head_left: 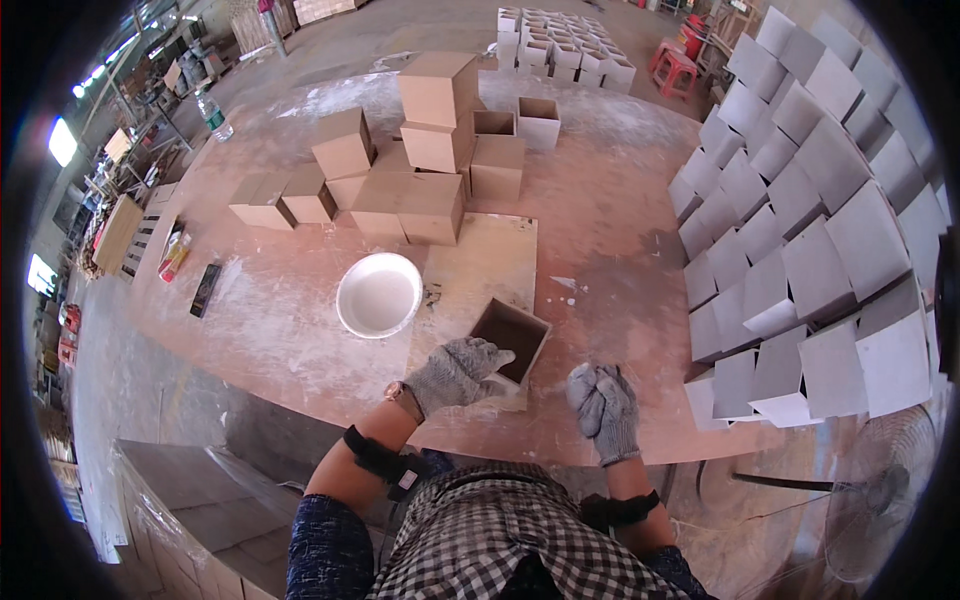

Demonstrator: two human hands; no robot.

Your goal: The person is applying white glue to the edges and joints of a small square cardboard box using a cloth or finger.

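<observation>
An open-topped brown box [537,336] lies tilted on a flat board [510,250] in front of me, its dark inside showing. My left hand [460,373], in a grey knit glove, grips the box's near left wall, with fingertips over the rim. To the right of the box and apart from it, my gloved right hand [604,408] is closed, its fingers bunched together. Whatever it may hold is hidden. A white bowl [380,294] stands just beyond my left hand, partly on the board.
Brown boxes [405,205] are stacked at the table's far middle. Rows of grey-white boxes [790,220] rise high along the right side. A dark narrow object [205,290] and a plastic bottle [213,115] stand on the left. A fan [880,490] is at lower right.
</observation>
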